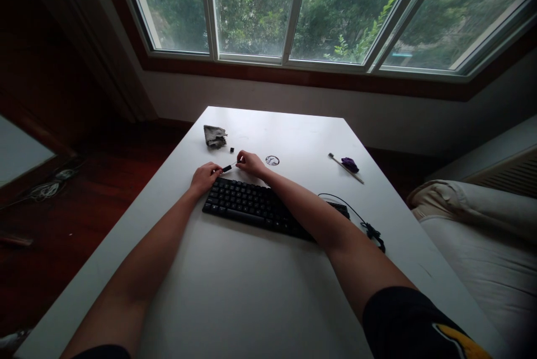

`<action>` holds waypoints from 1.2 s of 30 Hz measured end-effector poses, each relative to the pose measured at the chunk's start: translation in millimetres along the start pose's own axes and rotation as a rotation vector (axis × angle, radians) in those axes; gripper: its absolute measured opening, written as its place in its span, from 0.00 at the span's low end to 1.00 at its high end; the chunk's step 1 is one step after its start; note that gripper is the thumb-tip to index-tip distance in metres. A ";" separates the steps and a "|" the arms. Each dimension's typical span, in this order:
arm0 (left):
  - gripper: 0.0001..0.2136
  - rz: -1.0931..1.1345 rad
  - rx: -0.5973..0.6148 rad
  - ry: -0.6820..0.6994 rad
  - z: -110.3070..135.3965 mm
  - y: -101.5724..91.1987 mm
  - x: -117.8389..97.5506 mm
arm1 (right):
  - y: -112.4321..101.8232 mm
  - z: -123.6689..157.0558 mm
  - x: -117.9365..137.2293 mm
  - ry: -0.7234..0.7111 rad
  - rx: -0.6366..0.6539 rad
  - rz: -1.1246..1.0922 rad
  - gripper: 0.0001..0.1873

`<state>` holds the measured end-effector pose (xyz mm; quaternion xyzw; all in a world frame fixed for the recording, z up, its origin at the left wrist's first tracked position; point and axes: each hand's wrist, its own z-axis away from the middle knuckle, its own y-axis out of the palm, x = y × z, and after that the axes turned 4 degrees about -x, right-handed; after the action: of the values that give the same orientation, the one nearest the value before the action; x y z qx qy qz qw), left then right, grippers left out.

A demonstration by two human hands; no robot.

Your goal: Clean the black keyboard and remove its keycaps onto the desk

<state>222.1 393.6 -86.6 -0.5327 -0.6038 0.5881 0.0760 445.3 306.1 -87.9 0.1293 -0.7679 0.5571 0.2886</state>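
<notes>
A black keyboard (247,202) lies on the white table (251,292), partly covered by my right forearm. Just beyond its top left corner, my left hand (205,178) pinches a small oblong black keycap (227,169) by one end. Facing it, my right hand (250,163) has its fingers closed on a thin wire (234,164) that reaches toward the keycap. Whether the wire touches the keycap is too small to tell. A small black cube-shaped keycap (232,150) rests on the table just beyond my hands.
A crumpled grey cloth (215,136) sits at the far left, and a round sticker-like disc (272,160) lies right of my right hand. At right are a toothbrush (346,168), a purple cloth (349,165) and the keyboard's black cable (371,231). A window (251,6) is behind.
</notes>
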 end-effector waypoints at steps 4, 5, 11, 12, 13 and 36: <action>0.13 0.002 -0.007 0.015 0.1 0.5 0.5 | -2.2 -5.4 1.8 0.044 0.041 0.015 0.11; 0.13 -0.001 -0.013 0.019 0.1 1.1 0.8 | -3.7 -7.0 1.4 0.051 0.072 -0.002 0.12; 0.12 -0.036 -0.045 0.012 -0.2 2.7 0.8 | -5.6 -7.8 2.7 0.075 0.072 0.023 0.11; 0.12 -0.035 -0.040 0.011 -0.2 2.3 0.4 | -4.3 -6.9 4.3 0.093 0.046 0.047 0.10; 0.12 -0.033 -0.031 0.010 -0.2 1.7 -0.1 | -2.7 -5.9 6.2 0.114 0.026 0.072 0.09; 0.11 -0.108 -0.077 -0.044 -1.2 6.7 4.7 | -20.4 -3.2 -6.8 0.143 0.216 -0.267 0.10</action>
<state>224.7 396.0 -94.1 -0.4887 -0.6554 0.5711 0.0737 462.3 301.1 -75.3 0.2202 -0.6569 0.6010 0.3984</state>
